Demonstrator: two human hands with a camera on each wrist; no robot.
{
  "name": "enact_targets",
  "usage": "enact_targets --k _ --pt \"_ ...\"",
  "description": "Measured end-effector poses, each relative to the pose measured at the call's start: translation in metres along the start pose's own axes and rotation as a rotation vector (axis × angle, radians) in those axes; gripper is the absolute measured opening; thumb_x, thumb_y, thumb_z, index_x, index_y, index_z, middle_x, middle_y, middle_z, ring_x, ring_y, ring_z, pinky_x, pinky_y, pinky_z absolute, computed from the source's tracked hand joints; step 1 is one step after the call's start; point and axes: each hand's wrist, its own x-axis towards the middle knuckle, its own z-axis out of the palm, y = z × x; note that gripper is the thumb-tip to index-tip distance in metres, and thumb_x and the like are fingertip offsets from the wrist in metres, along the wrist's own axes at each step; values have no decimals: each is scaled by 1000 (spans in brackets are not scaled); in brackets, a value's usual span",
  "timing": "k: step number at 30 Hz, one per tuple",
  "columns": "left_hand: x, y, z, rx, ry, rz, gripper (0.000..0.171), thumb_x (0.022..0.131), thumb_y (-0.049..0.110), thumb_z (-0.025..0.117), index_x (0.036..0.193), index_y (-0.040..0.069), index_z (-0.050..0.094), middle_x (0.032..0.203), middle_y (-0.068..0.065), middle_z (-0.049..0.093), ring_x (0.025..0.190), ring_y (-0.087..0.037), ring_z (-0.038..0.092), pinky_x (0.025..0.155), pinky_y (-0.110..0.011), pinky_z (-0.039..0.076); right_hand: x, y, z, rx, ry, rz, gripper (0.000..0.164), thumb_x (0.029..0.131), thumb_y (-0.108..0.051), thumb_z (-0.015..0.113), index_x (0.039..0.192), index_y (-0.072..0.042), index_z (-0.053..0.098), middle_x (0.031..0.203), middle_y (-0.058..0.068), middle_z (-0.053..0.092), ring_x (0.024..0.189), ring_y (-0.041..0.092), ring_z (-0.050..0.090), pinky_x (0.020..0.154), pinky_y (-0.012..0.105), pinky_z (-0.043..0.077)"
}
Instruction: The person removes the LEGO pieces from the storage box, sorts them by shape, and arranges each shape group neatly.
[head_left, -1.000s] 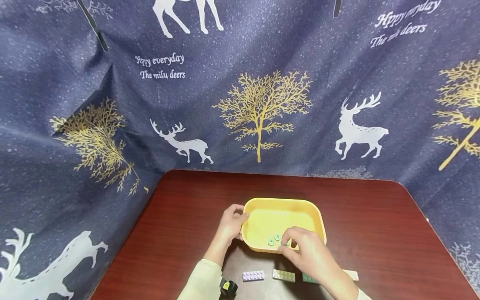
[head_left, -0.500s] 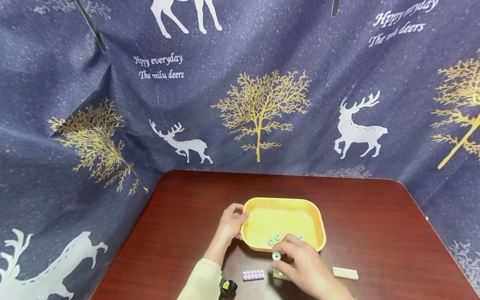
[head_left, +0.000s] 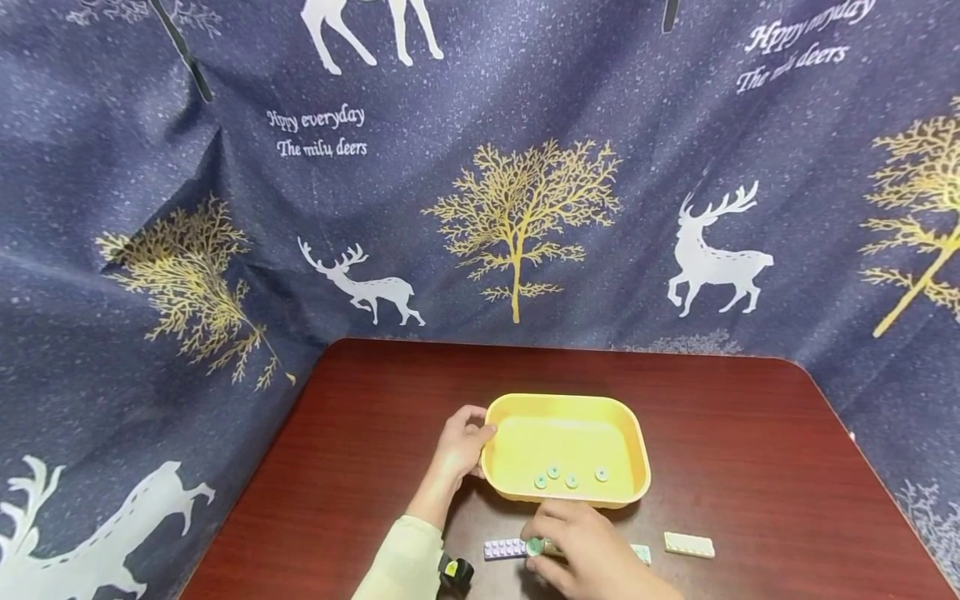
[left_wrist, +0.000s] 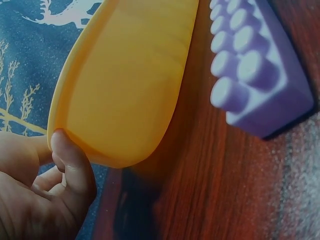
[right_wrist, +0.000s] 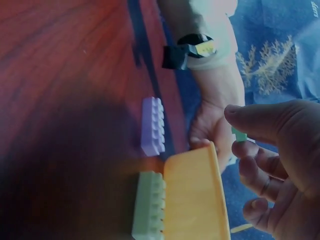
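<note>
My left hand grips the left end of a yellow plastic bin, its thumb over the rim. In my right hand, a small round green toy piece is pinched between thumb and index finger. That hand is in front of the bin, at the right end of a purple toy brick with two rows of studs. Several similar round pieces lie on the bin's floor near its front wall. A pale green brick shows in the right wrist view; the head view has the right hand covering part of the brick row.
A cream brick lies at the right end of the row on the dark red wooden table. A black device is strapped at the left wrist. Blue cloth printed with deer and trees hangs behind the table.
My right hand has come out of the bin over its front rim with the round green piece, moving left and nearer to the purple brick. The left hand stays on the bin.
</note>
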Motion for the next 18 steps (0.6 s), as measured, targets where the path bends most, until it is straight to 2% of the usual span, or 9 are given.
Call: enact_targets --k 4,7,13,18 --pt "1 -1 0 -6 1 0 30 99 12 65 127 3 58 86 -21 66 49 -17 59 37 -25 52 -2 0 7 24 -60 -27 24 82 -22 85 100 -23 69 96 -15 61 79 -10 50 66 5 44" --pt "1 -2 0 -6 6 -5 30 99 13 65 126 3 58 87 -21 66 48 -16 59 36 -25 52 -4 0 14 2 -112 -28 20 85 -25 83 100 -23 70 95 -16 60 79 -10 50 65 3 41" --pt "2 -3 0 1 7 -7 30 99 13 65 127 3 58 88 -21 67 50 -18 61 37 -26 54 -7 -2 26 -73 -196 22 17 86 -36 80 98 -26 72 89 -19 57 74 -10 47 59 6 38" --pt "1 -2 -1 -1 7 -10 32 99 14 65 128 3 58 90 -22 67 51 -19 62 38 -27 54 -8 -3 34 -88 -267 64 15 83 -36 80 93 -29 72 84 -21 55 70 -11 44 55 7 35"
